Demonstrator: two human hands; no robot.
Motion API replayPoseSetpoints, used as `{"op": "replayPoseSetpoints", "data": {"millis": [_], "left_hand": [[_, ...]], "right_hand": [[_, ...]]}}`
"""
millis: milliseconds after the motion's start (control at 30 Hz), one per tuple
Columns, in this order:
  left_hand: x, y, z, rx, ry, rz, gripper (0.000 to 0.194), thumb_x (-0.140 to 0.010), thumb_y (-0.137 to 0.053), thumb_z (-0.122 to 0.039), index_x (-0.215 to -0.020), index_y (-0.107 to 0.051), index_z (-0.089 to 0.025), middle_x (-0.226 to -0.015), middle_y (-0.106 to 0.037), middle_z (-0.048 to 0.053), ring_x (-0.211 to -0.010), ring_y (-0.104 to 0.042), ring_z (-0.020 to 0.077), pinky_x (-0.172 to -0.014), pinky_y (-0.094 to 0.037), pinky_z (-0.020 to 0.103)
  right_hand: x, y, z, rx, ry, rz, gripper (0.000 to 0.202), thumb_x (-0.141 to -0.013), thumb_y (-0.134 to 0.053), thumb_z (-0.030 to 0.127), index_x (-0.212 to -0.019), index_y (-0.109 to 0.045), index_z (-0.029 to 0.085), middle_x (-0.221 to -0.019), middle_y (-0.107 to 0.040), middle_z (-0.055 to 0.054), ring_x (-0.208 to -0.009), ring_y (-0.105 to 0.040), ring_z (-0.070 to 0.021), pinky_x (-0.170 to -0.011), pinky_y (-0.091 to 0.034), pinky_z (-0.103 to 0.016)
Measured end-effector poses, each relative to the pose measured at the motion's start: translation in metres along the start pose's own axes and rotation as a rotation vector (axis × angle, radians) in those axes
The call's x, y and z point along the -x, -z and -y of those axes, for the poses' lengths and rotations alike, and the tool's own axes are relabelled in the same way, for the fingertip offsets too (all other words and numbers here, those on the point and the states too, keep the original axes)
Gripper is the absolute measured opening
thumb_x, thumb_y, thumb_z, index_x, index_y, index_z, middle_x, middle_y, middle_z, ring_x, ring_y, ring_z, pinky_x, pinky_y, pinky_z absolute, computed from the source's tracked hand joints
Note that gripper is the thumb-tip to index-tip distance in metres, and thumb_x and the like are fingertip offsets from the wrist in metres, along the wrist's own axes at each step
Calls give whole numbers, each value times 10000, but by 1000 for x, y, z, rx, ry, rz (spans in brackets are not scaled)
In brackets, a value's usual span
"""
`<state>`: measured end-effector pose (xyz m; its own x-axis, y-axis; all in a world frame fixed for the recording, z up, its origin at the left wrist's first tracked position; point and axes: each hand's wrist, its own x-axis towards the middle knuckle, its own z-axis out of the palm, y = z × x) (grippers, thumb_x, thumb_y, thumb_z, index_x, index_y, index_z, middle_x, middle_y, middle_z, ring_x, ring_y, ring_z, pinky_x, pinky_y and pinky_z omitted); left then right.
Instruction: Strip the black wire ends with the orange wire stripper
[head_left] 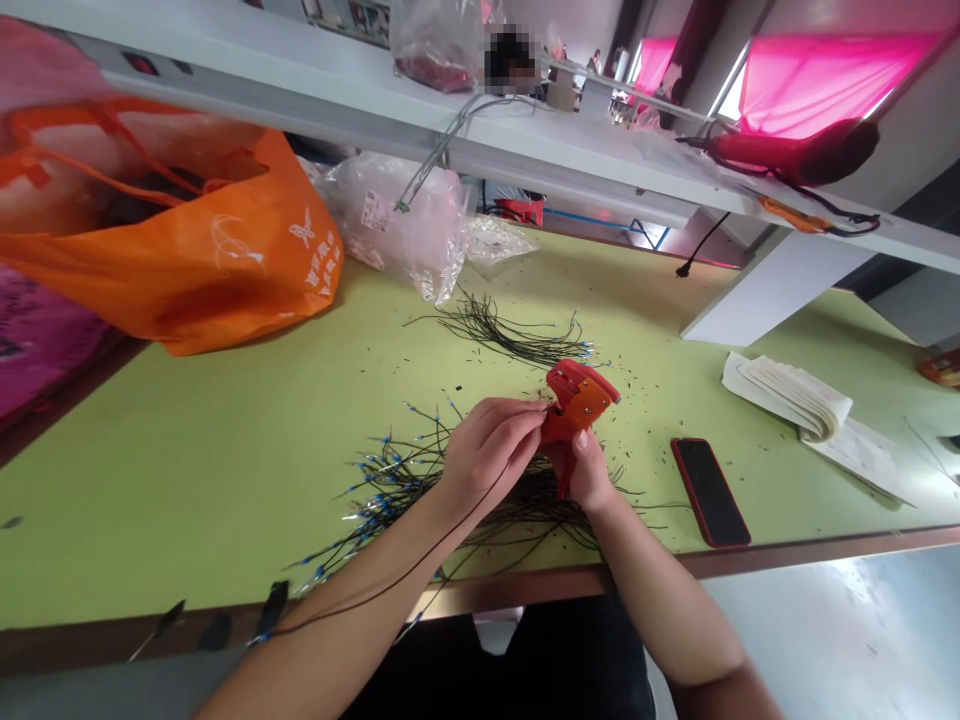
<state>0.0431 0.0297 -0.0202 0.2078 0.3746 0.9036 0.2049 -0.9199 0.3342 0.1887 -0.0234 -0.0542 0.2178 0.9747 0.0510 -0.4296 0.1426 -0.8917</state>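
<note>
Wire-feeding step, apparently: left hand (487,450) pinches a black wire (409,574) at the red tool (581,402), right hand (589,472) wrapped round it; next seems to call for a squeeze

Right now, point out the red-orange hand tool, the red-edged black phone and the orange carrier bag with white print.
Red-orange hand tool (581,405): head view, on its orange body.
Red-edged black phone (711,492): head view, on its screen.
Orange carrier bag (202,265): head view, on its front panel.

The yellow-green surface (225,450) carries black wires (517,344) in two bunches. A phone (711,492) and folded white sheets (791,395) lie rightward
</note>
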Motion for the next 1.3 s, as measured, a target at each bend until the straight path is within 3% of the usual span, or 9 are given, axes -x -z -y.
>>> {"op": "replayPoseSetpoints", "data": {"millis": [267, 500, 933, 1300], "left_hand": [[-4, 2, 0, -36, -36, 17, 331, -883, -684, -43, -1151, -659, -236, -1025, -796, 64, -947, -755, 203, -850, -628, 340], [-3, 3, -5, -37, -93, 80, 341, -900, -670, -46, -1192, -656, -221, -1086, -800, 76, -960, -760, 203, -909, -631, 369], [-1, 1, -8, 40, -113, 23, 452, -872, -692, -13, -1267, -647, -228, -1070, -812, 62, -942, -774, 184, -926, -627, 324], [1, 0, -10, 30, -107, -26, 384, -881, -697, -27, -1209, -666, -224, -1066, -814, 67, -925, -775, 188, -874, -647, 342]], "right_hand": [[2, 8, -8, 68, 16, -22, 573, -696, -801, 711, -984, -671, 233, -920, -725, -58, -925, -694, -274, -910, -584, -449], [0, 2, 0, 63, -3, -41, 605, -685, -759, 768, -1001, -672, 259, -987, -743, -80, -1004, -699, -317, -919, -592, -484], [5, -1, 0, 132, -4, 14, 727, -738, -547, 905, -1100, -651, 283, -1005, -718, -125, -1162, -662, -366, -896, -612, -536], [7, 1, 1, 112, -4, 39, 690, -744, -598, 863, -1087, -673, 269, -977, -729, -125, -1129, -675, -372, -896, -605, -529]]}}
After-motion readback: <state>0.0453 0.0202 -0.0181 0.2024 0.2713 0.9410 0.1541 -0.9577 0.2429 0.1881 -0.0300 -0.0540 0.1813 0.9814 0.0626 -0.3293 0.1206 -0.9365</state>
